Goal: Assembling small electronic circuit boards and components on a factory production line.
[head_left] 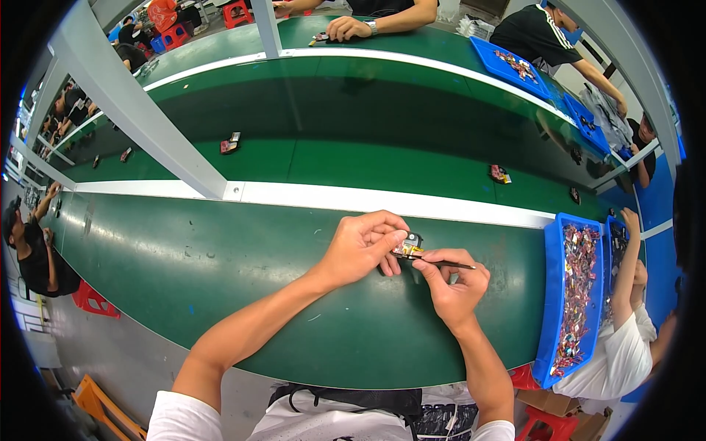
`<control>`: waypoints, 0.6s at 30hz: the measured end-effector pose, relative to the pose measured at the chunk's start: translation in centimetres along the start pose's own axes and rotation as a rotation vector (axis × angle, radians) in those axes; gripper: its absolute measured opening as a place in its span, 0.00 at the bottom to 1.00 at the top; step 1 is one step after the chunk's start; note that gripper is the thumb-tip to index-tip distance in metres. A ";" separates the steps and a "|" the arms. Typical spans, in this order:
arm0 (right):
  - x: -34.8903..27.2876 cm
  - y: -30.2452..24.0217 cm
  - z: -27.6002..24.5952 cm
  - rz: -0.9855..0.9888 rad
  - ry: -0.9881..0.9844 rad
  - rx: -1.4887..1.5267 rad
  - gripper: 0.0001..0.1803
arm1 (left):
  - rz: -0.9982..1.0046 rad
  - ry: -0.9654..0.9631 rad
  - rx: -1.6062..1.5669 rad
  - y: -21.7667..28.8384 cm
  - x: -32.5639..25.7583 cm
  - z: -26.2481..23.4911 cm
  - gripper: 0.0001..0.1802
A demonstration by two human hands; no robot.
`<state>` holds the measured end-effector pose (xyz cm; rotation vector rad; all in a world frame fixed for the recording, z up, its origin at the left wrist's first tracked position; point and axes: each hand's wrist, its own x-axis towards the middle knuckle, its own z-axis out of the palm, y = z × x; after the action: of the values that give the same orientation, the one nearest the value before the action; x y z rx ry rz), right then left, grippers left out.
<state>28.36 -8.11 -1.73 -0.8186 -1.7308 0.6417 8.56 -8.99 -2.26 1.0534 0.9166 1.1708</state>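
Over the green bench (220,294), my left hand (362,246) pinches a small black plastic device part (413,241) between thumb and fingers. Yellow and silvery pieces show inside it. My right hand (456,288) grips a thin dark stick-like tool (457,264), held like a pen. Its inner end meets the part close to the yellow piece. Whether the tip presses on the part or only hovers there is too small to tell. The left fingers hide some of the part's near side.
Right of my hands stands a blue tray (548,316) heaped with small red and silvery pieces. Beyond a white rail (368,200) runs a green belt carrying several small assemblies, one a red-and-black assembly (230,143). A grey post (140,103) rises at left. Co-workers sit around.
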 end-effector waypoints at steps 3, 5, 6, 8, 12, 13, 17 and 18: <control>0.1 -0.1 0.0 0.018 -0.008 0.005 0.08 | -0.014 0.001 -0.003 0.0 0.0 -0.1 0.11; 0.1 0.0 0.0 0.016 -0.007 0.000 0.07 | -0.020 0.003 0.014 0.0 0.1 0.0 0.11; 0.1 0.1 0.0 0.015 -0.006 -0.005 0.07 | -0.026 0.006 0.031 0.0 0.2 0.0 0.11; 0.1 0.0 0.0 0.010 -0.009 -0.021 0.07 | -0.025 -0.003 0.050 0.2 0.3 0.1 0.11; 0.0 0.1 0.0 0.008 -0.007 -0.040 0.07 | 0.000 -0.046 0.148 0.4 0.3 0.1 0.11; 0.0 0.2 0.0 0.008 -0.005 -0.041 0.07 | 0.000 -0.048 0.148 0.5 0.2 0.2 0.11; -0.2 0.3 0.0 0.003 -0.019 -0.047 0.07 | -0.020 -0.025 0.165 0.1 0.3 0.1 0.10; -0.2 0.3 0.1 -0.002 -0.023 -0.054 0.07 | 0.006 -0.017 0.153 -0.1 0.3 0.1 0.10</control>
<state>28.40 -8.07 -2.10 -0.8499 -1.7760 0.6080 8.70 -8.75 -2.31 1.1876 1.0025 1.1088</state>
